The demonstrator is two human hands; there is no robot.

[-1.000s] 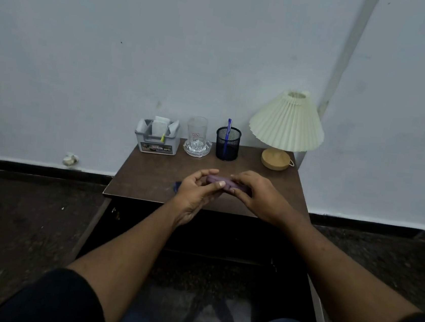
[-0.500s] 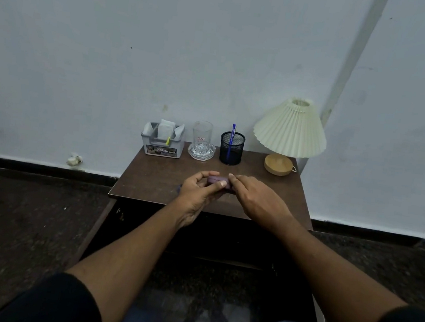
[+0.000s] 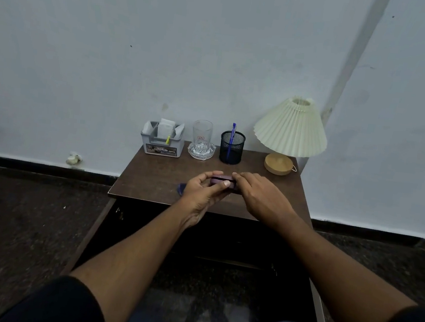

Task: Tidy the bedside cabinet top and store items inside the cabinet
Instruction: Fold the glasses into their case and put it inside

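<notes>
A small purple case [image 3: 221,181] is held between both hands just above the middle of the brown cabinet top [image 3: 151,177]. My left hand [image 3: 202,194] grips its left end, thumb in front and fingers curled over the back. My right hand [image 3: 263,195] lies over its right end with fingers bent onto the case. A dark blue object [image 3: 181,188] peeks out on the top, left of my left wrist, mostly hidden. Below the top, the cabinet front [image 3: 224,236] stands open and dark inside.
Along the back of the top stand a grey organiser box [image 3: 162,142] with white packets, a drinking glass [image 3: 201,139] in a glass dish, a black mesh pen cup [image 3: 231,147] with a blue pen, and a pleated cream lamp [image 3: 290,132]. Open doors flank the cabinet.
Both hands have drawn closer together on the purple case, so less of it shows. The view has tilted slightly, shifting the cabinet lower in the frame.
</notes>
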